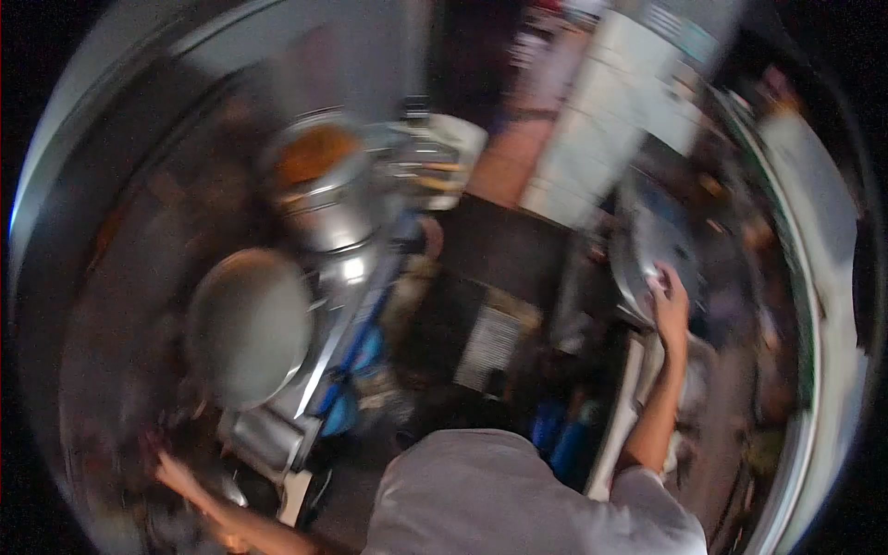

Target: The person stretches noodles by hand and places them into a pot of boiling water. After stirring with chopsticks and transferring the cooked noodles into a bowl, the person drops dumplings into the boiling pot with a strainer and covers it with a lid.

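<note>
My right hand (671,301) reaches out at the right, over the near edge of a large round metal pan (638,250). Its fingers look partly spread, with nothing visible in them. Whether they touch the pan's rim I cannot tell. At the lower left my left hand (174,474) is stretched out over a dark, blurred area. Motion smears its fingers, so any hold there is unclear. Nearest to it are a rectangular metal container (268,439) and a wide, pale round pan (252,328).
A metal pot (338,208) with orange contents stands at the upper left, beside a white tray (458,148). Blue items (347,407) sit below the left counter's edge. A dark floor (518,245) with a light grated patch lies between the counters. White tiles (592,120) are farther off.
</note>
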{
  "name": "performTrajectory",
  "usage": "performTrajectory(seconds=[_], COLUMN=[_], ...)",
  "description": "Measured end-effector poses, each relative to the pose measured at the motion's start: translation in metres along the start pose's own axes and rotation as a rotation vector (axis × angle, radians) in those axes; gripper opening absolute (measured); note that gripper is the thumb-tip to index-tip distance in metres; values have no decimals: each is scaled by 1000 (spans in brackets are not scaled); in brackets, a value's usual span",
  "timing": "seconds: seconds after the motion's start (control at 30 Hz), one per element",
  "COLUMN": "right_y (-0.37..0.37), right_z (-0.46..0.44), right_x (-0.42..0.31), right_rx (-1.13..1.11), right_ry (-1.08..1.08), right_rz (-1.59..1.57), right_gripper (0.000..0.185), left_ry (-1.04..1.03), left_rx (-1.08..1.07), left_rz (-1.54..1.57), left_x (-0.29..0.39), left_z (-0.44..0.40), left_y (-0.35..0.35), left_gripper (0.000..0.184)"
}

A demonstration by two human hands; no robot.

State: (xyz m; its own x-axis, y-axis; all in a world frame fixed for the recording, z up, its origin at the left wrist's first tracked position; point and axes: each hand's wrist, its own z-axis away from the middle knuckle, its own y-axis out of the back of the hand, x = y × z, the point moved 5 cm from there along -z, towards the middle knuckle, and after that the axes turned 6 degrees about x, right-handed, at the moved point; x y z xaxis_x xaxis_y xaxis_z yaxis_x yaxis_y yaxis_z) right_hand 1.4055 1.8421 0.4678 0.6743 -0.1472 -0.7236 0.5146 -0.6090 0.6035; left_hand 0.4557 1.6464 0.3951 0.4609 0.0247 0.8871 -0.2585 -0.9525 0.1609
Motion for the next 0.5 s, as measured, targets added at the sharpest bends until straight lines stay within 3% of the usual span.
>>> performTrajectory(seconds=[0.03,0.07,0.1,0.2,0.27,0.33,0.4,0.47,0.5], right_y=[38,70,98,153,167,170,163,157,159], right_z=[-12,-26,-40,-74,-92,-116,-136,-153,-162], right_x=[12,42,78,177,253,324,378,441,466], right_rx=[123,259,342,328,279,247,77,96,122], right_ry=[40,67,21,-198,-146,-166,-248,-563,-616], right_rz=[231,432,526,922,953,961,879,745,739], right_gripper=[39,41,37,31,29,31,38,49,52], left_ry=[81,48,11,11,-59,-58,-195,11,83], left_rx=[-89,-361,-488,-1048,-1396,-1601,-1713,-1827,-1870], left_rz=[-39,74,14,199,282,369,355,414,378], left_x=[59,89,163,252,304,322,363,367,372], left_z=[57,99,167,314,406,490,562,645,680], left_y=[-71,-135,-200,-351,-431,-512,-576,-642,-666], left_gripper=[45,40,33,21,22,27,34,43,46])
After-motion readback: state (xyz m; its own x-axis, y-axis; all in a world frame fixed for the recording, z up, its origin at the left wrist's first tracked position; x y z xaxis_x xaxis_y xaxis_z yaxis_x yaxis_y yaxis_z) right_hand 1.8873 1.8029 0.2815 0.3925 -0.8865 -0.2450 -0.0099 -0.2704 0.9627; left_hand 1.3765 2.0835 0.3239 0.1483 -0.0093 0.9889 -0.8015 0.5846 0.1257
